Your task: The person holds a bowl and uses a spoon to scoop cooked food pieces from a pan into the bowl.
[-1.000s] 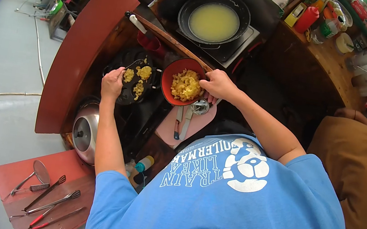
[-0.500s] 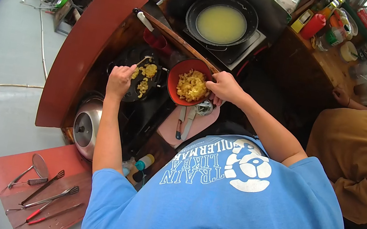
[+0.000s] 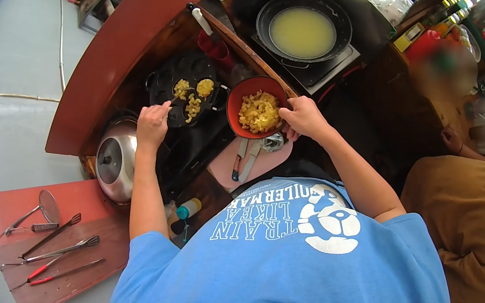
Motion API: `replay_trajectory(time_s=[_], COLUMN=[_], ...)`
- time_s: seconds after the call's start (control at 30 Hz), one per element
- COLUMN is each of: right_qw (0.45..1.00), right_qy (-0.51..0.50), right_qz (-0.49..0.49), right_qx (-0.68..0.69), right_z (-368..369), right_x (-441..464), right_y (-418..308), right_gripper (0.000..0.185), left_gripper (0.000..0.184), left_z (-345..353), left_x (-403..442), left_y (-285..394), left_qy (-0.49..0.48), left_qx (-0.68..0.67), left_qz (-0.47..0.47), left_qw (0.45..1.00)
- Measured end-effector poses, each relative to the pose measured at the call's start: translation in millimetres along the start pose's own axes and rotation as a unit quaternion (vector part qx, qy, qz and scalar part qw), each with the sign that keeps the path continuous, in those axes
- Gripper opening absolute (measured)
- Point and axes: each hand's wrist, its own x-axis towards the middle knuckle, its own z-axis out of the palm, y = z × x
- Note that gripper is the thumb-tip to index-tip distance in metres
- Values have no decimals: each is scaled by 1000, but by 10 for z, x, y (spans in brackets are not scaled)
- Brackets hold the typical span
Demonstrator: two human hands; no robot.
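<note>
My left hand point(image 3: 152, 127) is closed on a thin utensil, seemingly a small spoon point(image 3: 173, 100), at the near edge of a black pan with round hollows point(image 3: 169, 69). Several hollows hold a yellow chunky mixture point(image 3: 204, 87). To the right, my right hand point(image 3: 306, 118) grips the rim of a red bowl point(image 3: 237, 96), tilted slightly, with more yellow chunky food point(image 3: 260, 113) inside. Below the bowl, knives point(image 3: 247, 159) lie on a pink cutting board point(image 3: 221, 164).
A wok of yellowish liquid point(image 3: 302, 33) sits on a burner behind a wooden divider. A domed metal lid point(image 3: 116, 159) stands at left, above a red board with tongs point(image 3: 62, 250). At right is a person in brown point(image 3: 469, 215), near bottles and cups.
My left hand has drawn back toward me from the pan's hollows, bringing the utensil to the near edge. My right hand still holds the bowl. The whole view has shifted slightly.
</note>
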Motion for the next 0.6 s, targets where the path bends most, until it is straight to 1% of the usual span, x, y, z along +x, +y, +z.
replay_trajectory(time_s=[0.17,0.23,0.27,0.3,0.37,0.4,0.47,0.5,0.6], right_qw=[1000,1000,1000,1000,1000,1000,1000,1000,1000], right_qy=[-3,5,2,3,2,1,1,1,5], right_qz=[-4,-17,-17,-14,-12,-11,-10,-11,-11], right_qx=[7,21,20,18,13,14,12,16,19], right_z=[1,12,12,7,11,13,9,17,5], right_x=[0,10,10,4,-4,-14,-18,-9,3], right_y=[-7,20,22,10,-20,-34,-29,-6,18], right_gripper=[25,31,31,30,30,29,29,29,29], left_gripper=[18,18,18,18,18,18,17,16,16], left_z=[-88,-86,-84,-21,127,127,147,122,45], left_x=[-352,-426,-461,-484,-497,-513,-546,-580,-691], left_y=[150,160,162,140,97,113,181,221,351], left_qy=[-1,44,67,68,90,91,52,48,80], left_qx=[-7,-6,-5,-4,6,7,34,23,-7], left_qz=[-7,-44,-62,-65,-115,-118,-103,-112,-127], left_qw=[1000,998,996,996,989,989,993,992,989])
